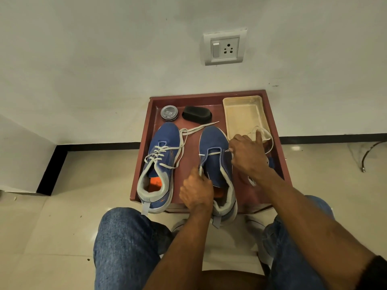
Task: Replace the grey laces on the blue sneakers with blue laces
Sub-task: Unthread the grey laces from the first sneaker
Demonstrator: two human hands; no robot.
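Denim-clad knees (125, 243) are seen at the bottom of the view, with both bare forearms reaching forward between them to a low reddish-brown wooden table (278, 147). On this table the pair of blue sneakers is set side by side, toes pointing towards the wall. The right blue mesh sneaker (215, 155) is worked on by both hands: it is almost unlaced, and a single grey lace (213, 152) is left crossing its lowest eyelets. The left hand (196, 191) is curled at the inner side of this shoe, and one end of the grey lace is pinched between its thumb and fingers. The right hand (249, 155) is placed at the outer side of the shoe with its fingers bent; the other part of the lace is looped over its raised index finger, though the exact grip is hidden behind the hand. The left blue sneaker with grey collar and orange insole (161, 164) is still fully threaded with its grey lace (165, 151), the loose ends of which are trailed across the table towards the other shoe's toe. A cream plastic rectangular tray (243, 116) is set at the far right corner, a round silver polish tin (169, 113) and a black oval sponge applicator (196, 114) along the far edge. A white wall socket with switch (224, 48) is mounted above.
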